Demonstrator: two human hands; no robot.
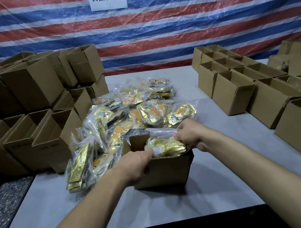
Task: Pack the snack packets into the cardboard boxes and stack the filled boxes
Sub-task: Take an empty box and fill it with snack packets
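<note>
An open cardboard box (163,169) stands on the table in front of me, its flaps up. A clear bag of gold snack packets (165,144) lies half inside its top. My left hand (136,166) grips the box's near left rim, thumb touching the bag. My right hand (191,135) holds the bag's right end over the box. Behind and left of the box spreads a heap of gold snack packets (131,113) in clear bags.
Stacked cardboard boxes (30,106) fill the left side, two layers high. Rows of open boxes (248,85) line the right side. The white table (122,210) ends near me; a speckled floor (2,200) shows at left. A striped tarp (171,26) hangs behind.
</note>
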